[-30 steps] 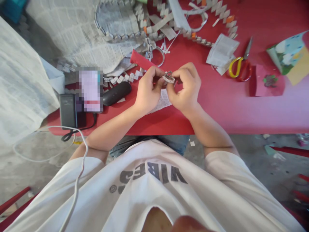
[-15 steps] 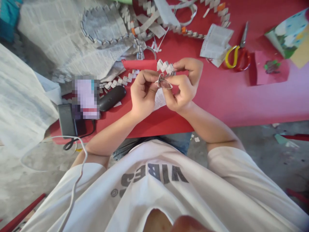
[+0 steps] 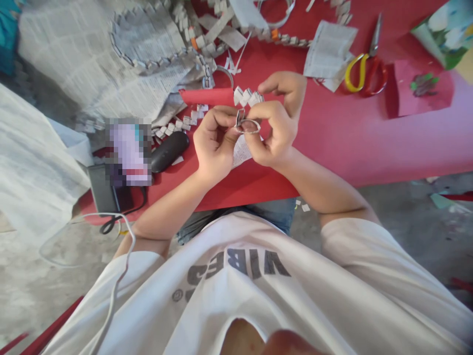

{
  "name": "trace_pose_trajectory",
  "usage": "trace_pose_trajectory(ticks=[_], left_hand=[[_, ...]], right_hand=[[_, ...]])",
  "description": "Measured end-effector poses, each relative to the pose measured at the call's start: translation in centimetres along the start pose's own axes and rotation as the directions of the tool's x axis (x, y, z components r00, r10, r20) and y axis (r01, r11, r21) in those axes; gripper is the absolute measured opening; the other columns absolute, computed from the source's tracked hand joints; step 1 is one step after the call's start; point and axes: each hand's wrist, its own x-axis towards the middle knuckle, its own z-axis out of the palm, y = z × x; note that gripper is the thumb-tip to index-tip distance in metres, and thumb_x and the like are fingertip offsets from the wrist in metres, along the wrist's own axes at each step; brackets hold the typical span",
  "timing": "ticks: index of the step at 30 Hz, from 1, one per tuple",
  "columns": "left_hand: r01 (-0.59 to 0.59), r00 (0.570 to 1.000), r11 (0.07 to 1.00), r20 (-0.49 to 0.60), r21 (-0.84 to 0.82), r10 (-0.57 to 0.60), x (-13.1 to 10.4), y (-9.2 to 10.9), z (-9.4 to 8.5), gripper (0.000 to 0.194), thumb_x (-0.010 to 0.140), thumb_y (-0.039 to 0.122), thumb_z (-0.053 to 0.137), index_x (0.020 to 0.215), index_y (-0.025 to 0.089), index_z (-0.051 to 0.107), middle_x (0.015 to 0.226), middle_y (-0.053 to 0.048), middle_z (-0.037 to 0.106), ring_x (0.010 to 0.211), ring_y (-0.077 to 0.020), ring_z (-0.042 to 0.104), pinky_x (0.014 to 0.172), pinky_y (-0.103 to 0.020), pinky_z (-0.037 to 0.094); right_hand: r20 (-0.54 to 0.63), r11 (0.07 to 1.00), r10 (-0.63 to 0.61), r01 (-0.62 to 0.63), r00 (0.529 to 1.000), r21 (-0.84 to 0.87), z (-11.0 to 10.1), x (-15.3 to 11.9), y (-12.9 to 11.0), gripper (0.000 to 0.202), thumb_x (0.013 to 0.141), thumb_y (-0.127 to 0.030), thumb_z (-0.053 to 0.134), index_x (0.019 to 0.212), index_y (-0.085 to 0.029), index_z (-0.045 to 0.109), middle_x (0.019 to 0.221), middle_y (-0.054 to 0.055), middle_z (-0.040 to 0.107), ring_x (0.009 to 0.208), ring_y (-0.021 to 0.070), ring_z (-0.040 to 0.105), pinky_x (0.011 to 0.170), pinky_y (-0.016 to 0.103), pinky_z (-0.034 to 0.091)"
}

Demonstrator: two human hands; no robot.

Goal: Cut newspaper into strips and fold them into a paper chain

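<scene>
My left hand pinches the left end of a small folded paper strip between thumb and forefinger. The thumb and forefinger of my right hand are closed on the strip's right side, where it bows into a rounded loop. The other right fingers are curled, one reaching out beyond the strip. Just past my fingertips is a short zigzag chain of folded paper, with a red paper piece at its left. Under my hands lies a printed paper scrap.
Yellow-and-red-handled scissors lie right, near newspaper pieces. Longer woven paper chains and newspaper sheets cover the back left. A black case, a blurred-out item and a black adapter sit left on the red table.
The paper strip has gone from a pointed, folded shape to a rounder loop between my fingers. Both hands keep their pinch, and the view has shifted slightly.
</scene>
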Motion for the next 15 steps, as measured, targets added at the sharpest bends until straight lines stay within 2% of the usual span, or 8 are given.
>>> trace_pose_trajectory(ticks=[5,9,13,15], left_hand=[[0.03,0.999,0.995,-0.022,0.097,-0.028,-0.2,-0.1,0.1,0.051,0.098,0.078,0.066,0.098,0.027,0.058,0.104,-0.005,0.066,0.105,-0.0241,0.073,0.1,-0.046,0.062],[0.034,0.999,0.994,-0.014,0.108,-0.033,-0.2,-0.4,0.0,0.051,0.099,0.077,0.065,0.098,0.027,0.057,0.106,-0.007,0.066,0.111,-0.0263,0.072,0.1,-0.048,0.061],[0.019,1.0,0.998,-0.012,0.065,-0.018,-0.1,-0.5,-0.2,0.049,0.098,0.075,0.069,0.099,0.027,0.058,0.107,-0.006,0.065,0.114,-0.027,0.071,0.102,-0.048,0.06],[0.011,1.0,0.996,-0.011,0.094,-0.01,0.0,-0.6,-0.3,0.049,0.1,0.075,0.067,0.1,0.027,0.058,0.107,-0.006,0.065,0.116,-0.0275,0.071,0.1,-0.048,0.059]], right_hand=[[0.016,0.995,0.038,-0.039,0.999,0.089,1.2,-0.4,1.4,0.038,0.104,-0.067,0.057,0.106,-0.032,0.069,0.135,0.009,0.058,0.143,0.037,0.06,0.116,0.069,0.056],[0.004,0.991,0.052,-0.052,0.999,0.125,1.9,-1.1,2.0,0.041,0.106,-0.069,0.052,0.107,-0.032,0.068,0.133,0.008,0.056,0.14,0.0347,0.063,0.112,0.068,0.058],[0.047,0.991,0.067,-0.071,0.997,0.11,1.4,-0.9,2.3,0.04,0.104,-0.069,0.056,0.103,-0.032,0.071,0.126,0.007,0.057,0.137,0.0352,0.066,0.108,0.07,0.058],[0.089,0.991,0.091,-0.099,0.992,0.089,0.7,-0.6,2.2,0.039,0.102,-0.068,0.059,0.101,-0.032,0.072,0.121,0.007,0.058,0.134,0.0357,0.067,0.105,0.07,0.06]])
